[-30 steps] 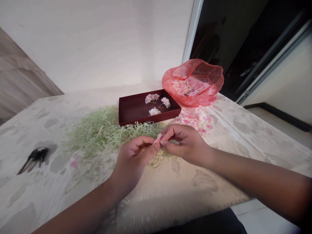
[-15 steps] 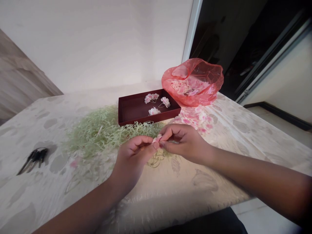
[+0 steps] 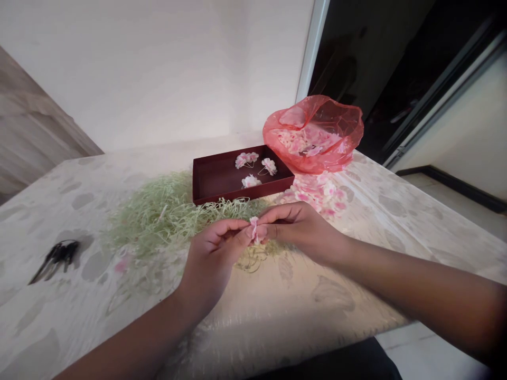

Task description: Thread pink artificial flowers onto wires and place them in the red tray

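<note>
A small pink and white artificial flower [image 3: 255, 230] is pinched between my two hands, just in front of the pale green strands [image 3: 166, 216]. My left hand [image 3: 216, 253] holds it from the left with thumb and forefinger closed. From the right, my right hand [image 3: 303, 232] grips it with thumb and fingertips pressed together. Whether a thin stem runs between the fingers cannot be made out. Beyond the hands stands a dark red open box [image 3: 217, 177]. Inside it lie white-pink flower clusters [image 3: 269, 166], some with thin looped stems.
A red translucent plastic bag [image 3: 344, 158] full of pink petals sits behind the box to the right. Loose pink and white petals [image 3: 328, 198] lie in front of it. Keys [image 3: 57, 256] rest on the patterned tablecloth [image 3: 91, 316] at left. A wall rises behind the table.
The fingertips have shifted slightly, and the flower now stands upright with its petals showing more fully between them. The right fingers have closed in nearer the left. The box and bag stay put.
</note>
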{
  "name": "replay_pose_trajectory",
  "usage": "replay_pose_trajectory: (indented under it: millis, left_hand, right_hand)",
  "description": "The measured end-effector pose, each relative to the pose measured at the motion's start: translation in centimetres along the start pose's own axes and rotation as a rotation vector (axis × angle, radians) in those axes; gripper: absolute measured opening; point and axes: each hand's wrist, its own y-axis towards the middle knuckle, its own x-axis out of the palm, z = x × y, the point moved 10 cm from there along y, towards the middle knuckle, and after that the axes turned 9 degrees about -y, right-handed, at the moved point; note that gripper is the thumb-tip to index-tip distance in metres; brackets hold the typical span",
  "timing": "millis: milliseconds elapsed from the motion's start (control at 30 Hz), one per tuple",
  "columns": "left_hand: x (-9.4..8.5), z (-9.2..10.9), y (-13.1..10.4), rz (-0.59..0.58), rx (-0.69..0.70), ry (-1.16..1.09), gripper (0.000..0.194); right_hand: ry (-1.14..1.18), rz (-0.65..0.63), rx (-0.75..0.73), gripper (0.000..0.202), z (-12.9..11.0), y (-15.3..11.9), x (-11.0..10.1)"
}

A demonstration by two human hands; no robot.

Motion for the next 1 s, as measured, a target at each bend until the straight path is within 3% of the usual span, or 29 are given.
replay_pose_trajectory:
  millis: [100, 267, 433, 500, 567, 633, 800, 1000]
  left_hand:
    - [-0.1, 0.1, 0.1, 0.008, 0.014, 0.021, 0.008]
    - [-0.2, 0.1, 0.1, 0.015, 0.040, 0.133, 0.011]
    - [-0.4, 1.0, 0.1, -0.003, 0.145, 0.343, 0.010]
    - [0.6, 2.3, 0.1, -0.079, 0.307, 0.568, 0.007]
    - [2.6, 3.3, -0.6, -0.228, 0.528, 0.816, 0.006]
    - [3.9, 3.2, -1.3, -0.347, 0.660, 0.963, 0.011]
    - [4.8, 1.7, -1.3, -0.474, 0.677, 1.145, 0.028]
    - [4.5, 1.4, -1.1, -0.473, 0.683, 1.163, 0.023]
  right_hand:
    - [0.023, 0.011, 0.001, 0.010, 0.1, -0.1, 0.1]
    - [0.007, 0.074, 0.020, 0.024, 0.4, -0.3, -0.2]
    - [-0.108, 0.147, 0.030, 0.012, 0.1, -0.2, -1.5]
    - [-0.157, 0.178, 0.005, 0.012, -0.4, -0.1, -2.2]
    - [-0.193, 0.211, -0.013, 0.016, -0.6, 0.0, -2.9]
    - [-0.211, 0.226, -0.018, 0.018, -0.6, 0.0, -3.2]
    - [-0.242, 0.226, 0.007, 0.017, -0.2, 0.1, -3.2]
    - [-0.262, 0.212, -0.010, 0.011, -0.8, -0.1, -2.6]
